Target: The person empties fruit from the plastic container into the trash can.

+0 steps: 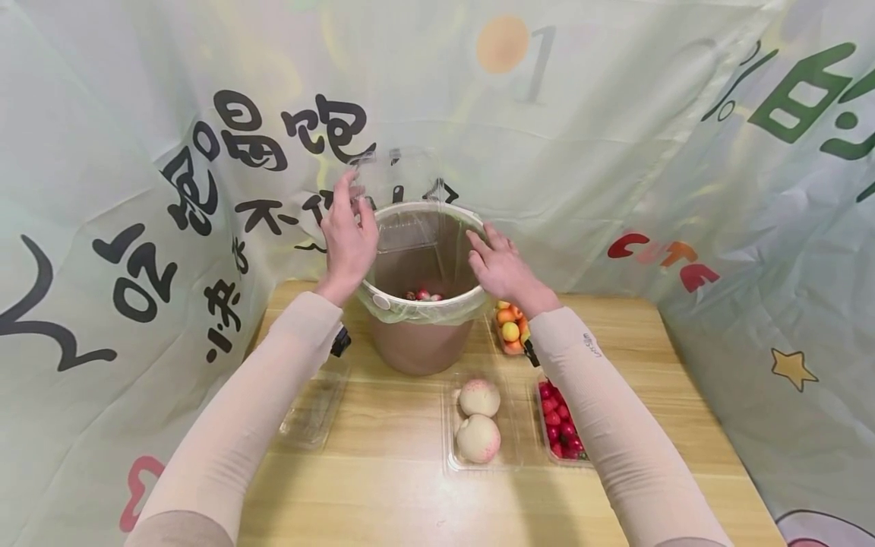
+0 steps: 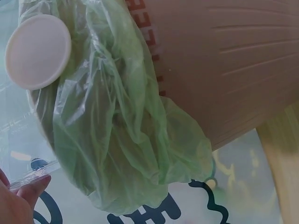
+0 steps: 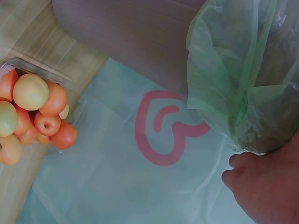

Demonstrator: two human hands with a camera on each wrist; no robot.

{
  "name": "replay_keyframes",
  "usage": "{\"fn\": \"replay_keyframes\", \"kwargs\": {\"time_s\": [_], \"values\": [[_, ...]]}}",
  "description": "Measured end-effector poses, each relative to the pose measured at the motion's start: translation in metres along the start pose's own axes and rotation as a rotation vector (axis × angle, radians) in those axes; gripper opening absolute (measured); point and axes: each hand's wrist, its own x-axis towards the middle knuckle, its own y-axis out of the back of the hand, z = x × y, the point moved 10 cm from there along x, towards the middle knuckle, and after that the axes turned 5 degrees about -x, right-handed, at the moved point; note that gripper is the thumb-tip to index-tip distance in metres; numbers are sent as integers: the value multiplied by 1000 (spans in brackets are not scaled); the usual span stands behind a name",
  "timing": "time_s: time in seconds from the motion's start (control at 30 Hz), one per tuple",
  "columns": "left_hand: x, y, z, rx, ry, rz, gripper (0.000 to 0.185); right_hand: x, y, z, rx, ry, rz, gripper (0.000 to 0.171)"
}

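Printed fabric backdrop all round, light wooden counter (image 1: 410,486) underneath. I read this as the emptying step: my left hand (image 1: 349,235) pinches a clear plastic clamshell tray (image 1: 399,194) tipped over the brown bin with the green liner (image 1: 420,334), small red fruit already at the bottom. My right hand (image 1: 502,266) rests released on the rim. Next I'd say I need to pull the tray clear without snagging the liner.

backdrop cloth (image 1: 615,137): grey numeral "1" beside an orange disc, top centre | backdrop, right: red-orange letters "CUTE" | backdrop, left and far right: large black and green Chinese characters, not clearly readable | right sleeve (image 1: 601,380): small grey print, too small to read | bin (image 2: 224,60): red lettering, illegible
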Motion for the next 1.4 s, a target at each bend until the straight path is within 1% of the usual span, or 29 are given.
{"fn": "replay_keyframes", "kwargs": {"time_s": [0.23, 0.4, 0.6, 0.73, 0.83, 0.93, 1.03, 1.13, 1.2, 1.27, 1.4], "values": [[-2, 0, -2, -29, 26, -28, 41, 0, -1, 1, -32, -19, -24, 64], [-4, 5, 0, -62, 27, -33, 40, 0, -1, 2, -37, -21, -30, 64], [-2, 16, 3, -79, 89, -24, 40, 0, -1, 3, -31, -18, -19, 64], [0, 24, 2, -61, 146, -35, 41, 0, 0, 2, -29, -10, -13, 64], [0, 28, 1, -31, 206, -69, 41, -1, 0, 2, -31, -7, -10, 64], [0, 33, 0, -4, 267, -118, 41, -1, 1, 1, -39, -8, -7, 64], [-3, 37, 2, -19, 326, -174, 40, 0, 1, 1, -41, -8, -8, 64], [-8, 41, 4, -53, 379, -244, 39, 0, 1, 1, -33, -8, -8, 64], [-13, 43, 6, -59, 402, -287, 39, 1, 1, 1, -32, -6, -8, 65], [-18, 45, 9, -53, 409, -326, 40, 1, 1, 1, -30, -7, -8, 65], [-27, 48, 15, -43, 399, -368, 43, 0, 1, 1, -32, -7, -9, 65]]}}
